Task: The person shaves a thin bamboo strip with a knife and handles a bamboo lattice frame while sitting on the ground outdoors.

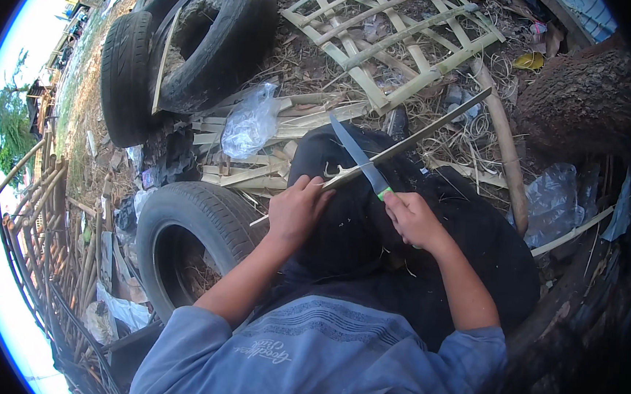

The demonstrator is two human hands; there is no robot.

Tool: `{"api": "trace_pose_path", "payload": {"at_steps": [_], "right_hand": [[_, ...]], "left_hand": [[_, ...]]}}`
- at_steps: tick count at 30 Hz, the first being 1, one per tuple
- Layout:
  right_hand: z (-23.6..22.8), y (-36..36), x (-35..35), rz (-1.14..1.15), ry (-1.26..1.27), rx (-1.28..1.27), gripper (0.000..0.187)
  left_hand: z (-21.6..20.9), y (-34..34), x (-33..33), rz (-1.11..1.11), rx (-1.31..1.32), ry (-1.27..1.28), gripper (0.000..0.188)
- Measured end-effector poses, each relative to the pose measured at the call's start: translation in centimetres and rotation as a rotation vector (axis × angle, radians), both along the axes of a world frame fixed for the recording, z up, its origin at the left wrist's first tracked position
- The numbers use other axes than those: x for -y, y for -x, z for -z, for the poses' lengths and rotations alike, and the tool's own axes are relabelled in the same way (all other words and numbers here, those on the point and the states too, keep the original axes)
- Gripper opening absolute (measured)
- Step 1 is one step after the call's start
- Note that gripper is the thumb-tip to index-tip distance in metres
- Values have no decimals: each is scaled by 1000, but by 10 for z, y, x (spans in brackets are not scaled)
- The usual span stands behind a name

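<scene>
Pinching the bamboo strip (407,139) in my left hand (296,212), I see it run far-right across the knife (358,158) gripped by my right hand (413,218).

The knife (358,156) has a smooth, dull-shining metal blade and a glossy green plastic handle. The bamboo strip (407,141) looks pale, dry and fibrous. The tyres (182,217) are matt black rubber, dusty. The lattice (393,34) is rough split bamboo. The plastic bag (250,123) is thin, crinkled and glossy.
</scene>
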State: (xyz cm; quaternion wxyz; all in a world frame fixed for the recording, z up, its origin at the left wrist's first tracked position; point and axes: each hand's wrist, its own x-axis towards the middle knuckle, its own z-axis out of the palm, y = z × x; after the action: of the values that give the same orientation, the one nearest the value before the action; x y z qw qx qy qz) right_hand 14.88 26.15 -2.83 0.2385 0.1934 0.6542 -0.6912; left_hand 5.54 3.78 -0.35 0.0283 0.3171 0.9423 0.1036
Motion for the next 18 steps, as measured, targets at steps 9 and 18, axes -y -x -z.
{"api": "trace_pose_path", "payload": {"at_steps": [9,18], "right_hand": [[1,0,-1,-25,120,-18,46],[11,-5,19,63,-176,-287,47]], "left_hand": [[0,0,0,0,3,-24,24],[0,0,2,4,-12,-35,23]]}}
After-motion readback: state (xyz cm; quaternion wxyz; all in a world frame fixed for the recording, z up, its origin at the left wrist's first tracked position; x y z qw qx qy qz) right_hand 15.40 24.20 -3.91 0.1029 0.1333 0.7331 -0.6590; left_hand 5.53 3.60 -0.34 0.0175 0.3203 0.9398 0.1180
